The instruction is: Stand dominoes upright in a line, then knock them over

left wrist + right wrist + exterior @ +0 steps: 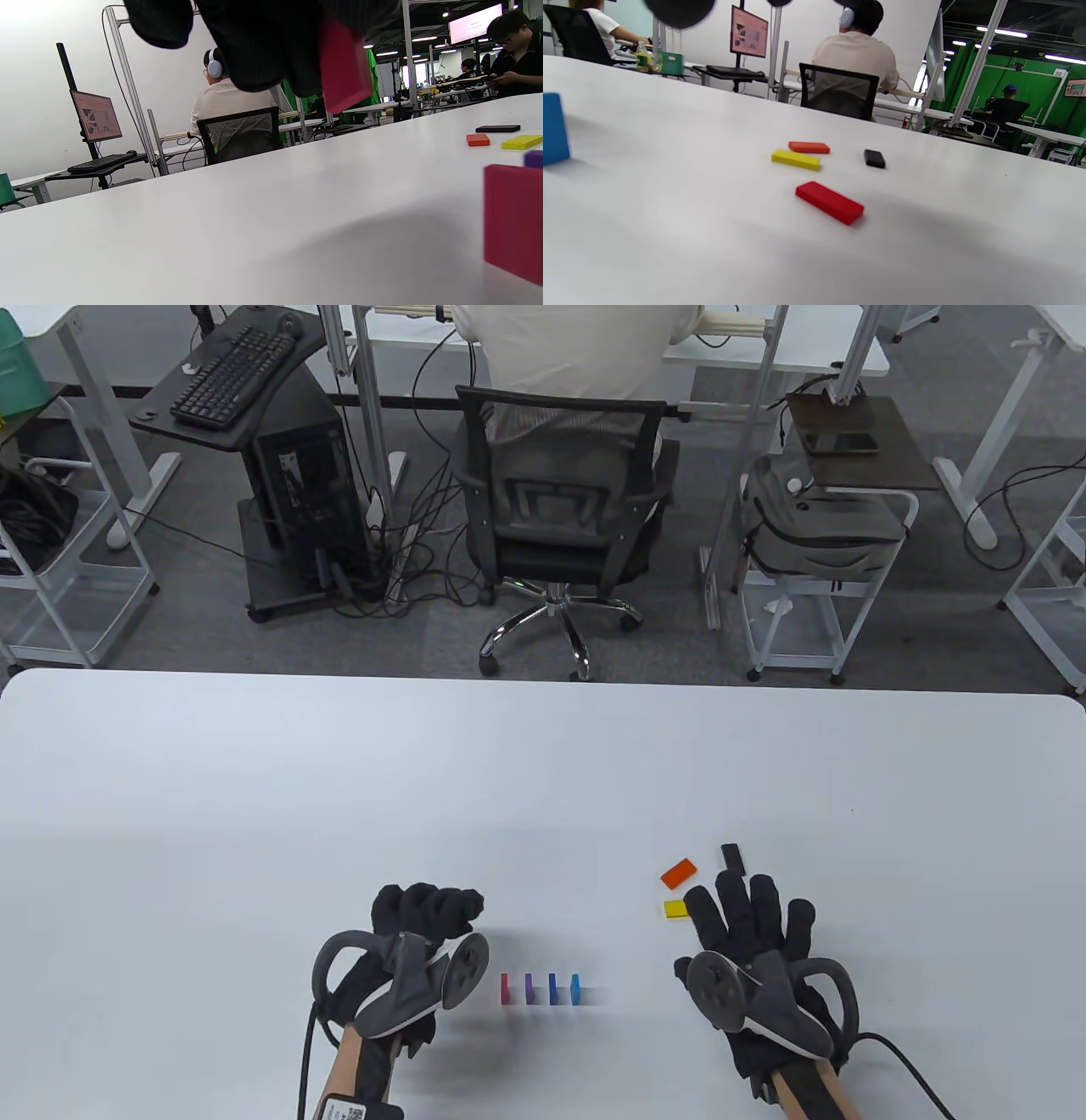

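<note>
Standing row: four dominoes upright on the white tabletop, between the two hands; from left, pink domino, purple domino, dark blue domino, light blue domino, evenly spaced, not touching.
Left hand: just left of the row, fingers curled; left wrist view shows them pinching a pinkish-red domino held above the tabletop.
Right hand: right of the row, fingers spread straight, palm down over the tabletop, gripping nothing.
Loose pieces, flat: orange domino, yellow domino and black domino, near the right hand's fingertips.
Red domino: flat, nearest the right wrist camera; covered by the right hand in the table view.
Spacing: yellow lies just beside orange; black a little apart, to their right.
Background: person seated in a mesh office chair beyond the tabletop.
</note>
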A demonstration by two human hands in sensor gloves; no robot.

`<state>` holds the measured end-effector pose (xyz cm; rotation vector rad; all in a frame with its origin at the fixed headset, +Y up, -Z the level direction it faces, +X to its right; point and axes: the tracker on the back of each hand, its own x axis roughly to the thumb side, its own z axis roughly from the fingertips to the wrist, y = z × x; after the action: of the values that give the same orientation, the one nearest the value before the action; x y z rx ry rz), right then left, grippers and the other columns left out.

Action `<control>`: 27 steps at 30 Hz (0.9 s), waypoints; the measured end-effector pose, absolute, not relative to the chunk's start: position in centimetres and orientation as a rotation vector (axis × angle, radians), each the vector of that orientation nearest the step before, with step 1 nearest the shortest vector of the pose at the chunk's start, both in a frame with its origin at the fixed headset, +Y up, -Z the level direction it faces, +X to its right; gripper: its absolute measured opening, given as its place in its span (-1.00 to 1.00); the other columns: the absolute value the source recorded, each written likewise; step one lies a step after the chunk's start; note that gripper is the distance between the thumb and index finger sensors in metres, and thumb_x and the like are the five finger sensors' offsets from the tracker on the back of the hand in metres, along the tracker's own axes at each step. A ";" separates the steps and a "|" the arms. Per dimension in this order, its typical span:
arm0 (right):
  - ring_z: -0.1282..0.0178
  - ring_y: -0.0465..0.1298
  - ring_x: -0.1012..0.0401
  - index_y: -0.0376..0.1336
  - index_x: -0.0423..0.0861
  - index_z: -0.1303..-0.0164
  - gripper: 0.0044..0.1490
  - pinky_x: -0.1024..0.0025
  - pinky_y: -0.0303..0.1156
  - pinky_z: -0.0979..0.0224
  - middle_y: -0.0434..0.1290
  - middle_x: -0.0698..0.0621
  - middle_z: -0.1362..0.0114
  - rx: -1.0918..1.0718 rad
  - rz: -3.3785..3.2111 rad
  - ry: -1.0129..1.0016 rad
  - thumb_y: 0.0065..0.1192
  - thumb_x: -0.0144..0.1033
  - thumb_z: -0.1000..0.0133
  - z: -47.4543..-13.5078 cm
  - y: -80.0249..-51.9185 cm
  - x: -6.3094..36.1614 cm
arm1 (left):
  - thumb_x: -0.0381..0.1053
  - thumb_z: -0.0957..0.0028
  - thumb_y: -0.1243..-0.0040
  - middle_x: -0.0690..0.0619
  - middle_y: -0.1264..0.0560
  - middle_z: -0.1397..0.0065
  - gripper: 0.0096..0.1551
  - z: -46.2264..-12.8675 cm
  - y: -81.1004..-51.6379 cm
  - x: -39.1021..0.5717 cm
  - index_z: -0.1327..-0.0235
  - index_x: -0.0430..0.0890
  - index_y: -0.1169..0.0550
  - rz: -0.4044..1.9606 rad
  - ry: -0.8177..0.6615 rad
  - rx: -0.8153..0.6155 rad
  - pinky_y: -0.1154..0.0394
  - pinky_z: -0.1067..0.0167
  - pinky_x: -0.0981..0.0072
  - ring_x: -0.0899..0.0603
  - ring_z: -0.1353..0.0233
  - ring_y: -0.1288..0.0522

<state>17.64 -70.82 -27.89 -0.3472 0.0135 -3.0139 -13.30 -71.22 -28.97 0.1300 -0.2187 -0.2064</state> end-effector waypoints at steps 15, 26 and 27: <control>-0.67 -0.29 -0.43 -0.32 -0.09 -0.76 -0.05 -0.52 -0.32 -0.45 -0.32 -0.36 -0.80 -0.368 -2.989 0.001 -0.16 0.10 -0.33 -27.8 -70.9 17.2 | 0.21 0.11 -0.25 0.37 -0.54 -0.41 -0.56 -28.4 -73.5 -13.0 -0.06 0.48 -0.47 -0.169 -0.315 -0.008 -0.34 -0.52 -0.08 0.18 -0.46 -0.52; -0.67 -0.28 -0.43 -0.32 -0.09 -0.76 -0.05 -0.52 -0.32 -0.46 -0.31 -0.36 -0.80 -0.368 -2.979 -0.010 -0.16 0.10 -0.33 -27.8 -70.9 17.1 | 0.23 0.14 -0.28 0.49 -0.53 -0.40 -0.25 -28.7 -75.6 -13.4 -0.38 0.41 -0.30 -0.142 -0.303 -0.049 -0.34 -0.53 -0.06 0.26 -0.47 -0.53; -0.66 -0.28 -0.43 -0.32 -0.09 -0.76 -0.05 -0.52 -0.32 -0.46 -0.32 -0.36 -0.80 -0.368 -2.978 -0.010 -0.16 0.10 -0.33 -27.8 -70.9 17.1 | 0.24 0.15 -0.28 0.50 -0.53 -0.40 -0.24 -28.7 -75.7 -13.3 -0.39 0.41 -0.30 -0.146 -0.303 -0.046 -0.34 -0.53 -0.06 0.26 -0.47 -0.53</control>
<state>17.06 -70.94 -27.76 -0.3681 -0.0102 -2.9784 -13.34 -75.68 -28.72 -0.0464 -0.3028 -0.1463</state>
